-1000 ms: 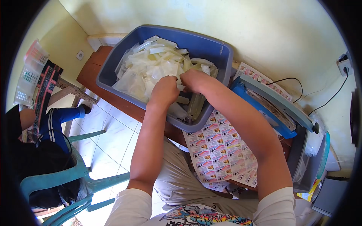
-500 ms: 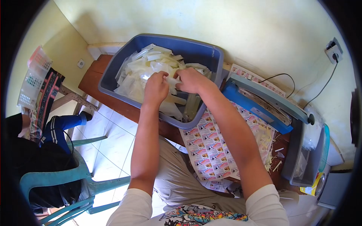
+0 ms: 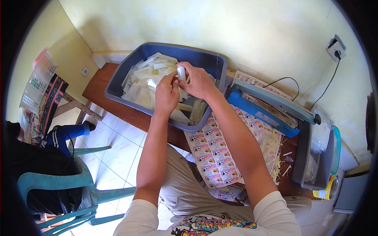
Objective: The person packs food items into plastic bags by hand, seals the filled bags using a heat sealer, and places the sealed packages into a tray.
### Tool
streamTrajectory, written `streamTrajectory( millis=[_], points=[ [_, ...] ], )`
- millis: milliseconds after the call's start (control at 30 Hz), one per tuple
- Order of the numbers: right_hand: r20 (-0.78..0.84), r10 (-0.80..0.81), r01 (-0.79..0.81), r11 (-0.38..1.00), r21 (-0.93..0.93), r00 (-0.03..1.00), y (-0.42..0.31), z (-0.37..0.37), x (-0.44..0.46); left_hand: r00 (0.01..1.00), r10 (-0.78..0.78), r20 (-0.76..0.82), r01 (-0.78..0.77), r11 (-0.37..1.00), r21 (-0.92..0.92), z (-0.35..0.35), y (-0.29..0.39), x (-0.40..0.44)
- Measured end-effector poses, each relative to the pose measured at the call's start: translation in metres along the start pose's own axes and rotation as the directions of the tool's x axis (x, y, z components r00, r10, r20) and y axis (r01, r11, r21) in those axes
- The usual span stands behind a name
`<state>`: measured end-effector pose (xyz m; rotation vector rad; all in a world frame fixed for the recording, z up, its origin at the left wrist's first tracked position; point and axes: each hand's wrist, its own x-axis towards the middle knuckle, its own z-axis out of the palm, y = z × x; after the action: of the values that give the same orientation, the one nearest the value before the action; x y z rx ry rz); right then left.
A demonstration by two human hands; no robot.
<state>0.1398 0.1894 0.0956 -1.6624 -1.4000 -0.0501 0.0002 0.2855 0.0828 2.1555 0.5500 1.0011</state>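
Observation:
Over the grey-blue plastic tub, my right hand grips a narrow, translucent plastic packet between thumb and fingers, holding it roughly upright. My left hand is closed beside it, its fingertips pinched at the packet's lower left side; the exact contact is partly hidden. Beneath both hands, a heap of pale, translucent plastic packets fills much of the tub. Longer, filled-looking clear packets lie at the tub's right end, near my right wrist.
Right of the tub stands a blue sealer-like device with a cable. Printed label sheets cover the brown bench. A grey bin holds clear bags. At left, a person sits on a green plastic chair.
Both hands have risen from the heap. The packet, earlier low between my fingers, is now held upright in my right hand. The view has shifted slightly.

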Motion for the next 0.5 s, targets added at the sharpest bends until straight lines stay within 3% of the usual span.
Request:
streamTrajectory(
  millis=[100, 233, 333, 400, 433, 500],
  points=[
    [-0.105, -0.071, 0.08, 0.993, 0.081, 0.992, -0.014, -0.01, -0.009, 0.992, 0.109, -0.055, -0.114, 0.989, -0.097, -0.004, 0.024, -0.008],
    [-0.14, 0.007, 0.013, 0.99, 0.141, 0.99, -0.044, -0.044, -0.046, 0.981, 0.195, -0.009, -0.191, 0.947, -0.26, -0.006, 0.055, -0.022],
    [-0.248, 0.043, -0.016, 0.994, 0.109, 0.968, -0.063, -0.074, -0.089, 0.945, 0.323, 0.052, -0.295, 0.909, -0.293, -0.001, 0.084, -0.036],
    [-0.246, 0.186, -0.18, 0.983, 0.046, 0.951, -0.072, -0.097, -0.121, 0.881, 0.44, 0.171, -0.376, 0.874, -0.308, 0.009, 0.099, -0.05],
    [-0.26, 0.046, -0.085, 0.987, -0.138, 0.964, -0.069, -0.111, -0.137, 0.882, 0.44, 0.17, -0.372, 0.87, -0.322, 0.018, 0.106, -0.058],
    [-0.253, 0.154, -0.187, 0.976, -0.113, 0.955, -0.073, -0.133, -0.172, 0.836, 0.496, 0.237, -0.364, 0.822, -0.437, 0.033, 0.118, -0.077]
  ],
)
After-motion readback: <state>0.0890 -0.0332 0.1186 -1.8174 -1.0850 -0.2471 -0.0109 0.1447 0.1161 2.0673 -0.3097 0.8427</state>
